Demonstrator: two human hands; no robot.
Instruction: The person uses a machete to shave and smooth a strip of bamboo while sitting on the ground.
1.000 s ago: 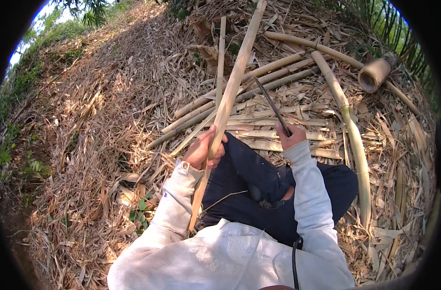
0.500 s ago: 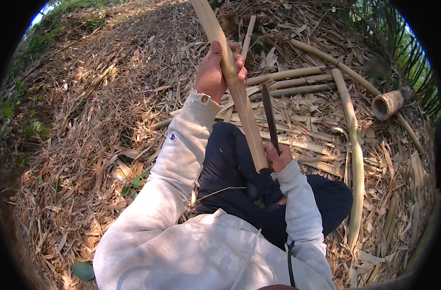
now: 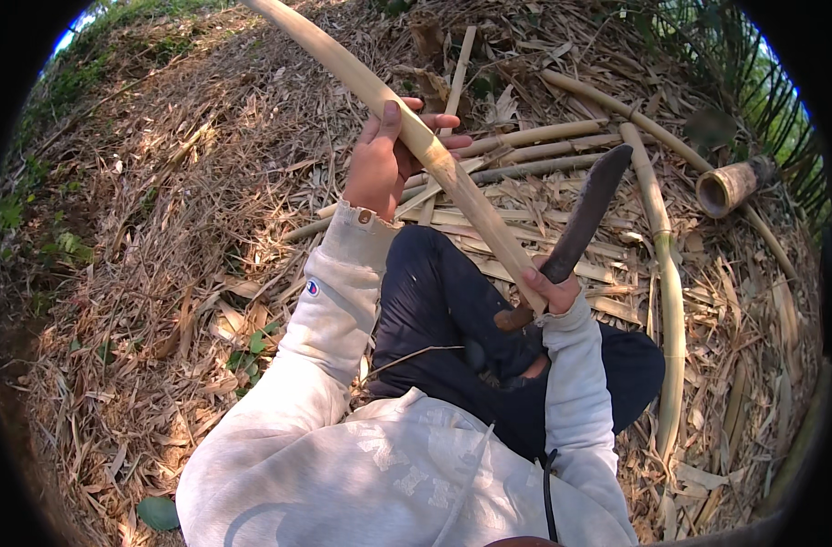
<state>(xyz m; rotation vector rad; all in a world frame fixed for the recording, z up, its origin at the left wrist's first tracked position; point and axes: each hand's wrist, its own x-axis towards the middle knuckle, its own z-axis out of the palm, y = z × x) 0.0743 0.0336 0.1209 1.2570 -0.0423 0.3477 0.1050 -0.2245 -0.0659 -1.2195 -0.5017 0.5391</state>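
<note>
A long, pale split bamboo strip (image 3: 480, 208) slants across in front of me, from the upper left down to my right hand. My left hand (image 3: 376, 171) holds it around the middle, thumb laid over the strip and fingers stretched out beneath it. My right hand (image 3: 560, 292) is closed around the handle of a dark machete (image 3: 593, 208). The broad blade tilts up and to the right, and the curved brown handle end pokes out below the fist. The right thumb touches the strip's near end. My folded legs in dark trousers (image 3: 434, 301) lie under both hands.
Several bamboo poles and strips lie ahead, among them a thin pole (image 3: 544, 134). A long bamboo pole (image 3: 668, 301) lies on my right, with a hollow bamboo section (image 3: 726, 193) beyond it. Dry leaves and shavings (image 3: 161, 301) cover the ground. A stump (image 3: 427, 41) stands at the back.
The strip has swung, its far end going left and its near end right. The machete has turned its blade rightward, showing its flat side. My left fingers have loosened and stretched out.
</note>
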